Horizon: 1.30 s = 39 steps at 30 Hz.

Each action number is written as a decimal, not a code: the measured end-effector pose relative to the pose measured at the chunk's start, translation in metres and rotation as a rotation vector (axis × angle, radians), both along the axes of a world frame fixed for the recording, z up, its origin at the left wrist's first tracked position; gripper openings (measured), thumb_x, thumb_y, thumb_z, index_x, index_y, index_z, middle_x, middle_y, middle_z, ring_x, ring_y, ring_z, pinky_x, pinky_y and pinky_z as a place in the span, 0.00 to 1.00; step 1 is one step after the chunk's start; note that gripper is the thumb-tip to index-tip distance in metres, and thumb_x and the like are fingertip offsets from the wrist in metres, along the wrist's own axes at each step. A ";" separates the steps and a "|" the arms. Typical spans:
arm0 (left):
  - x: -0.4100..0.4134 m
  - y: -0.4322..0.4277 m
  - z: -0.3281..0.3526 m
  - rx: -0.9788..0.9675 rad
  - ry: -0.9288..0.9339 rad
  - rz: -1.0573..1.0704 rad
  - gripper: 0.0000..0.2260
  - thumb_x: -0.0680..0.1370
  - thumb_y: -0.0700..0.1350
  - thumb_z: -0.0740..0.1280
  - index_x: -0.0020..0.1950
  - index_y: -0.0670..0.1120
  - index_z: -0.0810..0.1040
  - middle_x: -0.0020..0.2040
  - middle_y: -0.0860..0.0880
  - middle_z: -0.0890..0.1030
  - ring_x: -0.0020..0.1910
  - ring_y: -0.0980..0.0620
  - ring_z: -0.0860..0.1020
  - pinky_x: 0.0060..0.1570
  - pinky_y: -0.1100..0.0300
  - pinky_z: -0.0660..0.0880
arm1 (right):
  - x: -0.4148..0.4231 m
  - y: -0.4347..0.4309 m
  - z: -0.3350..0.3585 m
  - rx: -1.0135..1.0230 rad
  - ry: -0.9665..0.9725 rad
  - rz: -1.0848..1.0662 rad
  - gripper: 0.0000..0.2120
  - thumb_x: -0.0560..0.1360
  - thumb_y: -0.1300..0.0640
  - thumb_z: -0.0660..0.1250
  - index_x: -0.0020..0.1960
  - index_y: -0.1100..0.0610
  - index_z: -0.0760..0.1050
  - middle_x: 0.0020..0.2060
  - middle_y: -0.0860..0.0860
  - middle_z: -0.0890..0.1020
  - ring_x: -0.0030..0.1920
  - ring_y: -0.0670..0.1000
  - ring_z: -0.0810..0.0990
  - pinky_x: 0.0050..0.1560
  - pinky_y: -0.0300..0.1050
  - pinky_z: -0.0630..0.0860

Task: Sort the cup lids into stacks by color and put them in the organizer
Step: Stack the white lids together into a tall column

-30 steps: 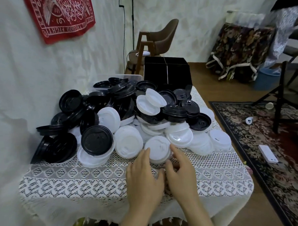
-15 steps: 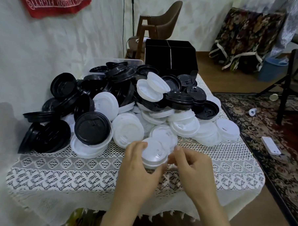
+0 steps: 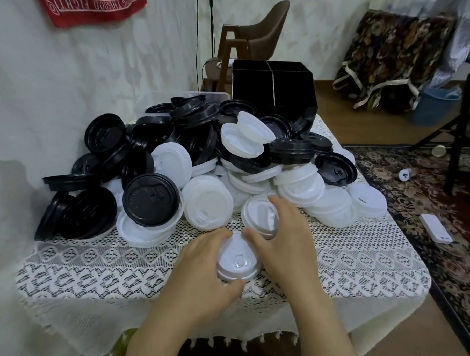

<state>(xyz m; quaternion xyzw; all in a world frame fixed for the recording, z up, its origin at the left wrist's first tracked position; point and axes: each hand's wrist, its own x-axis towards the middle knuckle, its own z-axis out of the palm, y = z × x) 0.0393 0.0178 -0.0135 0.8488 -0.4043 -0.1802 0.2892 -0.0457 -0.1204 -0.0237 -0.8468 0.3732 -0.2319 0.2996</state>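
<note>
a small stack of white lids [image 3: 238,259] is set on the lace cloth [image 3: 97,267], just in front of the big pile of lids [image 3: 200,157] and parted from it by a narrow strip of cloth. the stack is grasped by the left hand [image 3: 202,265]: the fingers are curled round its left and far rim, and the thumb is pressed against its near rim. the left forearm is seen entering from the bottom edge of the view, slanted toward the right.

the right hand [image 3: 282,243] is laid palm down just to the right of the stack, with its forearm angled in from the lower right. the thumb is stretched toward the stack's far right rim and appears to touch it. the fingers are extended, nearly straight, over a white lid [image 3: 258,217] that is tilted at the foot of the pile. whether that lid is gripped or only touched cannot be told.

the pile is made up of black and white lids mixed together. at its front left a black lid [image 3: 151,200] is propped on a white one. the black organizer [image 3: 273,87] is placed at the far end of the cloth, behind the pile and touched by the rearmost lids.
</note>
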 end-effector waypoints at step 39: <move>0.003 0.004 0.027 -0.343 0.343 0.152 0.20 0.76 0.48 0.69 0.65 0.61 0.69 0.57 0.66 0.76 0.54 0.64 0.75 0.52 0.66 0.71 | -0.028 -0.013 0.022 0.195 -0.316 0.343 0.29 0.61 0.35 0.75 0.60 0.32 0.72 0.63 0.32 0.71 0.66 0.38 0.70 0.67 0.54 0.71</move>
